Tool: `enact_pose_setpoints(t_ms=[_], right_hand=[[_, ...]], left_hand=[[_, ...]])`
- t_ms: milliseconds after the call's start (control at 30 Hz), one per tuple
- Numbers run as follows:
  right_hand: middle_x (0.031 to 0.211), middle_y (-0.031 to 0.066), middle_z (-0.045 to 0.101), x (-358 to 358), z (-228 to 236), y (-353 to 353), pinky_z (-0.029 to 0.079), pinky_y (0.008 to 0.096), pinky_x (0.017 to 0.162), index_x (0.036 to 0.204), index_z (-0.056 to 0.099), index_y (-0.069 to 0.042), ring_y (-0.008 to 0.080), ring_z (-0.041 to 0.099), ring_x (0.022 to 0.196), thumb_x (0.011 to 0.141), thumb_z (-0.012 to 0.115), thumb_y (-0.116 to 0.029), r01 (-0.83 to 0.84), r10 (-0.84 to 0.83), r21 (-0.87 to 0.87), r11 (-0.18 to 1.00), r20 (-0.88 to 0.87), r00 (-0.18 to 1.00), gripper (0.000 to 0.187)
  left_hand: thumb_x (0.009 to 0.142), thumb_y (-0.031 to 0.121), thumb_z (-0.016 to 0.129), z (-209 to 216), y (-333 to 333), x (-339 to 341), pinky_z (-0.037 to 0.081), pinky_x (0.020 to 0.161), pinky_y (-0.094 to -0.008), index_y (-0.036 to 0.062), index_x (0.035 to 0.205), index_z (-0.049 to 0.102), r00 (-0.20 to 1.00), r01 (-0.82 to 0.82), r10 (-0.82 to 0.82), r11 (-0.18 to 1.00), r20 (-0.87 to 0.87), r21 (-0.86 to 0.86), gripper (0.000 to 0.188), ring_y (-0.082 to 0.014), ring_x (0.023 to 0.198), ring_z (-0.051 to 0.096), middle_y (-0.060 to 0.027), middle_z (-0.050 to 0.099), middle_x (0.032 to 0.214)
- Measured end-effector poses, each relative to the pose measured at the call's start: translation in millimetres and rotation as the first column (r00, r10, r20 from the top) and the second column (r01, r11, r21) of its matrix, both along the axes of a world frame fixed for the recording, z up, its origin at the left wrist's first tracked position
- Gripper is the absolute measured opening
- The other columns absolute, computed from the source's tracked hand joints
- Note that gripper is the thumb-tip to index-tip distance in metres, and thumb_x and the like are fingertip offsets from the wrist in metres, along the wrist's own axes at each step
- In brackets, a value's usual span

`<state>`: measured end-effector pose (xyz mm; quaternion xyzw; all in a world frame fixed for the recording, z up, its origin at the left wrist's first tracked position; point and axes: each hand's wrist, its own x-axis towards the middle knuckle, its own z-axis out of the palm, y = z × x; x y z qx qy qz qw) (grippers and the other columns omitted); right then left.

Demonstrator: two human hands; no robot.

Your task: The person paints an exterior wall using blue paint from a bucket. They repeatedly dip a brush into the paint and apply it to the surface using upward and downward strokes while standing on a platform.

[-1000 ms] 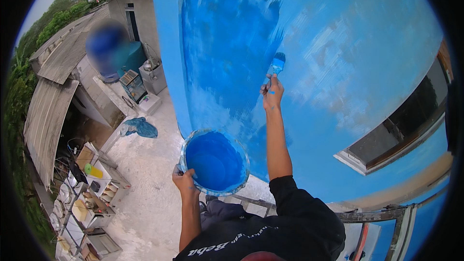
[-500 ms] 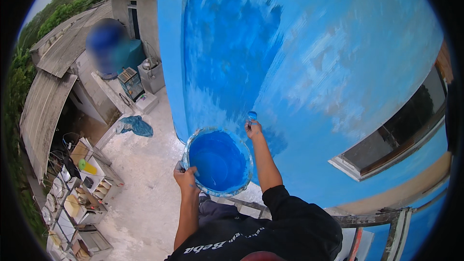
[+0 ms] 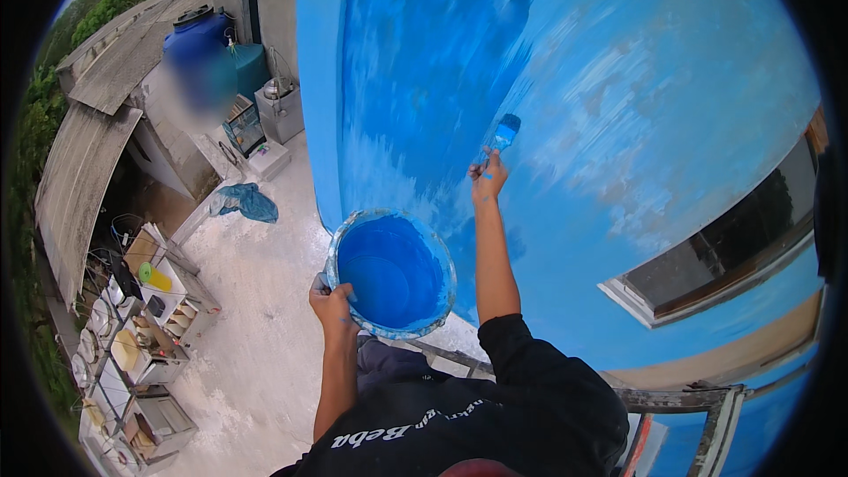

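My left hand point(image 3: 335, 302) grips the rim of a paint bucket point(image 3: 449, 287), thumb over the edge. Blue paint point(image 3: 389, 278) coats its inside and lies in the bottom. In my right hand point(image 3: 488, 178) is a paintbrush point(image 3: 506, 130), its bristles covered in blue and held up at the wall. The light-blue wall point(image 3: 601, 124) carries a large patch of darker blue paint point(image 3: 424, 62) left of the brush. A smaller dark patch shows behind my right forearm. Whether the bristles touch the wall I cannot tell.
A framed window point(image 3: 724, 247) is set in the wall at right. Weathered rails point(image 3: 676, 402) stand at lower right. Far below lie a pale concrete floor point(image 3: 247, 300), a crumpled blue tarp point(image 3: 247, 201), a cluttered shelf unit point(image 3: 146, 336) and a blue water tank point(image 3: 199, 40).
My right hand has raised the brush up the wall, away from the bucket, and more of its bristles show. The bucket in my left hand has shifted slightly left and up.
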<state>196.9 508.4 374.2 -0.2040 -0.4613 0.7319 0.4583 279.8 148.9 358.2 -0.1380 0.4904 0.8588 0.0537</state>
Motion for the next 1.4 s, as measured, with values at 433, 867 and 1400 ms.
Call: enact_pose_setpoints(t_ms=[433, 867, 1400], right_hand=[[0.051, -0.0019, 0.039, 149.1, -97.5, -66.3, 0.047, 0.027, 0.054, 0.118, 0.059, 0.006, 0.0156, 0.058, 0.058, 0.1, 0.052, -0.035, -0.437, 0.498, -0.343, 0.832, 0.113, 0.86, 0.046], [0.073, 0.0134, 0.07, 195.5, -27.8, -110.4, 0.054, 0.0316, 0.049, 0.125, 0.058, 0.003, 0.0195, 0.071, 0.061, 0.095, 0.057, -0.026, -0.958, 0.57, -0.194, 0.211, 0.821, -0.04, 0.042], [0.072, 0.0102, 0.071, 171.4, -67.1, -137.9, 0.053, 0.0304, 0.049, 0.106, 0.067, 0.005, 0.0187, 0.07, 0.058, 0.089, 0.055, -0.012, -0.904, 0.29, -0.194, 0.38, 0.954, -0.082, 0.027]], left_hand=[[0.065, -0.013, 0.049, -29.3, -12.2, 1.5, 0.048, 0.046, -0.0297, 0.003, 0.072, 0.049, 0.997, -0.079, 0.08, 0.992, 0.006, -0.098, 0.017, -0.0154, 0.048, 0.054, -0.0085, 0.058, 0.067], [0.063, -0.011, 0.051, -30.4, -2.4, 8.0, 0.049, 0.05, -0.027, 0.0018, 0.072, 0.051, 0.981, 0.106, -0.14, 0.968, -0.138, -0.227, 0.016, -0.0146, 0.05, 0.055, -0.0088, 0.061, 0.068], [0.061, -0.011, 0.052, -16.0, 31.6, 43.1, 0.043, 0.049, -0.0229, -0.0003, 0.07, 0.053, 0.958, 0.184, -0.239, 0.937, -0.159, -0.296, 0.014, -0.0108, 0.051, 0.052, -0.0071, 0.06, 0.068]])
